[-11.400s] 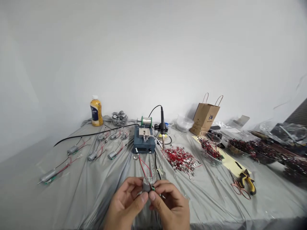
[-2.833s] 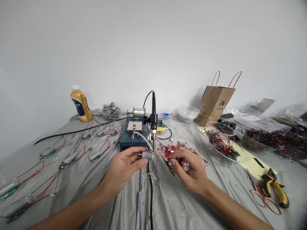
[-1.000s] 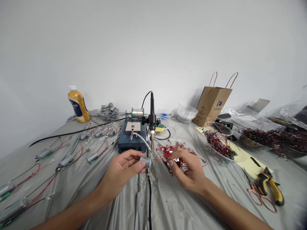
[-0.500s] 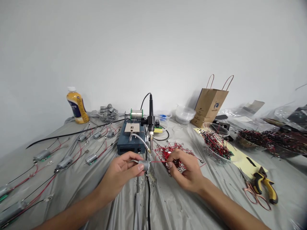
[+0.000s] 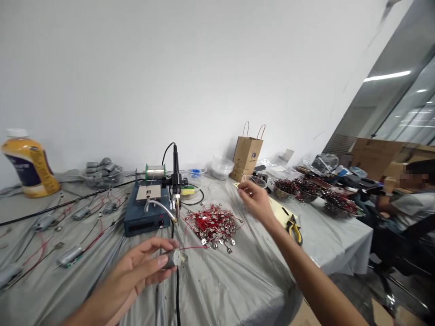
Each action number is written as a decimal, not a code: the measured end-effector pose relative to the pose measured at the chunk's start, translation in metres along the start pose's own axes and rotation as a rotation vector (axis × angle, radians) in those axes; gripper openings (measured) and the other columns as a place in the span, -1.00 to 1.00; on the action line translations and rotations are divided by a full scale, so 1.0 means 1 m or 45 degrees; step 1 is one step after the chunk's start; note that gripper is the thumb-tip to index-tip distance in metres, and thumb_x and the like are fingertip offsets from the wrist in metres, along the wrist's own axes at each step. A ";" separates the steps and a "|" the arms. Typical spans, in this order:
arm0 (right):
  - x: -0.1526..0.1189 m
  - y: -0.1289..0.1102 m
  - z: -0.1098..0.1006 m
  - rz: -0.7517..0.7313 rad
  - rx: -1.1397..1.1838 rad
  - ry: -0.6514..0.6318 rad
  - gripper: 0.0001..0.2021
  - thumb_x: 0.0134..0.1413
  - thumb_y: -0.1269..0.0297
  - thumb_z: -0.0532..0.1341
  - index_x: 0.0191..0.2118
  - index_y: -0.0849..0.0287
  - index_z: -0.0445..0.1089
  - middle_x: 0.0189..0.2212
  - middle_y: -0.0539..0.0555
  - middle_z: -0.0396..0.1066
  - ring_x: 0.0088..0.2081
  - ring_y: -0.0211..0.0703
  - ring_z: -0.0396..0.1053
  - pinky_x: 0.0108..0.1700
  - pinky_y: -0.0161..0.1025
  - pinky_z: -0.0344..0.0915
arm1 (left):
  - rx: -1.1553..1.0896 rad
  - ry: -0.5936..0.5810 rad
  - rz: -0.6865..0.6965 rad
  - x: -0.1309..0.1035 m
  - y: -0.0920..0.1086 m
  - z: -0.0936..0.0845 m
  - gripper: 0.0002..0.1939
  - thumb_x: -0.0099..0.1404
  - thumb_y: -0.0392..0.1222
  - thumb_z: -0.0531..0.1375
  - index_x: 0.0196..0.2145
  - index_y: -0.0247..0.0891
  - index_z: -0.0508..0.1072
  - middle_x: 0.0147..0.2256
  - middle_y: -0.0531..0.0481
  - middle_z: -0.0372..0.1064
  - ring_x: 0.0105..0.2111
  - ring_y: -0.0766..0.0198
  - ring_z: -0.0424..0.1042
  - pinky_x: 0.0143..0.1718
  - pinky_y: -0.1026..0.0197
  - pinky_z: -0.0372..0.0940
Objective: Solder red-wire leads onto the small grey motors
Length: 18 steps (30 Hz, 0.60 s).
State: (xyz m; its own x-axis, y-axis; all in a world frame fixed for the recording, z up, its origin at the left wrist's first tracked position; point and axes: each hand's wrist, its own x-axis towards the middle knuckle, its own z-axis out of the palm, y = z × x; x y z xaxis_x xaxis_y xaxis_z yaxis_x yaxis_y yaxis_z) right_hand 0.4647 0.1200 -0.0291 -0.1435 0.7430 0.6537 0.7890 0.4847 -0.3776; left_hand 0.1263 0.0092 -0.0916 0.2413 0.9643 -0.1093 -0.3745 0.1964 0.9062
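In my left hand is a small grey cylindrical motor, gripped between thumb and fingers. Its pale end faces right. A red wire runs from it toward a pile of red wires with metal tabs. My right hand is over the clear plastic bowl, its fingers bent and slightly apart; the hand covers most of the bowl and its contents. Close behind the motor, a soldering iron stands upright on a blue soldering station that carries a solder spool.
Several wired motors lie at left, near a yellow bottle and a bowl of motors. At right are a paper bag, yellow-handled pliers and bowls of dark and red wires. Another person sits beyond the table.
My right hand has left the red wire and moved right and away from me to the bowl. The view has turned right. My left hand still holds the motor.
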 end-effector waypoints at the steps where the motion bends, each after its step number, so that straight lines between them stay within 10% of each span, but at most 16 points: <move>1: 0.004 0.017 -0.012 0.058 -0.091 0.021 -0.80 0.21 0.28 0.11 -0.18 0.25 0.43 -0.29 0.16 0.49 -0.33 -0.17 0.41 -0.25 -0.22 0.35 | -0.017 -0.029 -0.030 -0.001 -0.001 -0.001 -0.80 0.12 -0.08 0.45 -0.28 -0.14 0.65 -0.12 -0.01 0.54 -0.27 0.18 0.56 -0.25 0.28 0.51; 7: 0.013 0.082 -0.045 0.080 -0.418 -0.259 -0.78 0.14 0.33 0.21 -0.15 0.20 0.57 -0.14 0.23 0.54 -0.09 0.05 0.46 0.01 -0.09 0.31 | 0.013 -0.107 -0.129 -0.003 -0.005 -0.010 -0.76 0.09 -0.08 0.47 -0.25 -0.13 0.65 -0.22 0.01 0.52 -0.36 0.25 0.56 -0.37 0.34 0.47; 18: 0.023 0.073 -0.045 -0.001 -0.538 -0.565 -0.76 0.23 0.29 0.14 -0.17 0.19 0.56 -0.28 0.15 0.57 -0.31 -0.16 0.47 -0.23 -0.30 0.28 | -0.041 -0.120 -0.127 -0.008 0.006 -0.003 -0.80 0.16 -0.14 0.43 -0.24 -0.18 0.64 -0.32 0.07 0.49 -0.38 0.30 0.55 -0.34 0.36 0.48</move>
State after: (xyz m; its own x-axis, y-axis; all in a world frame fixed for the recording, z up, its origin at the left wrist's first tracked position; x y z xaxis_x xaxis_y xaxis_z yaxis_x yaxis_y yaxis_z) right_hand 0.5457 0.1518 -0.0120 -0.3078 0.9081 0.2838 0.9444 0.3279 -0.0249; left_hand 0.1192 0.0032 -0.0865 0.3609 0.9192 -0.1578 -0.3730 0.2973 0.8789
